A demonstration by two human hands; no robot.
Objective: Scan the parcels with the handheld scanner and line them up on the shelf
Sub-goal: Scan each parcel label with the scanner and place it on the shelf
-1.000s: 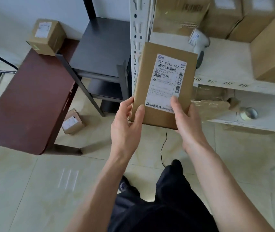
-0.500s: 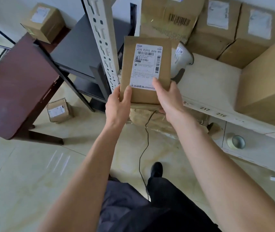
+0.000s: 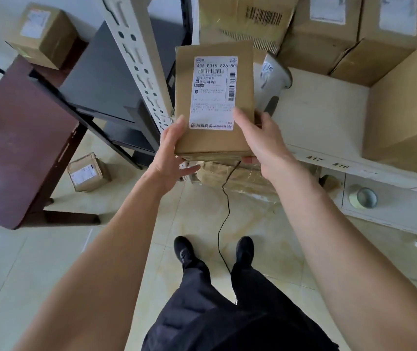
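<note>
Holding: both hands hold one flat brown parcel [image 3: 213,102] up at the front edge of the white shelf [image 3: 329,117], its label facing up.
Left hand [image 3: 170,158]: its grip pinches the parcel's near left corner, thumb on top and fingers under.
Right hand [image 3: 260,140]: its grip clamps the near right side, thumb lying on the label [image 3: 213,92].
Scanner [image 3: 274,81]: it lies on the shelf, just behind the parcel's right edge, partly hidden by it. Its black cord [image 3: 223,219] hangs down to the floor.
Doing it well: I think the parcel has to be scanned next. Keep the label flat and facing up. Move the right thumb off the label so no bars are covered. Let the left hand carry the parcel alone, so the right hand can pick up the scanner.
Where it goes: bare shelf shows beside the scanner, with boxes [image 3: 324,34] lined up along the back.
In the way: the metal post [image 3: 139,62] stands close on the left, and a big box [image 3: 405,110] sits on the right. The cord could snag.
Around: one small box [image 3: 42,34] sits on the dark red surface [image 3: 17,138], another box [image 3: 87,172] lies on the floor, and a tape roll [image 3: 363,197] lies on the lower shelf.
</note>
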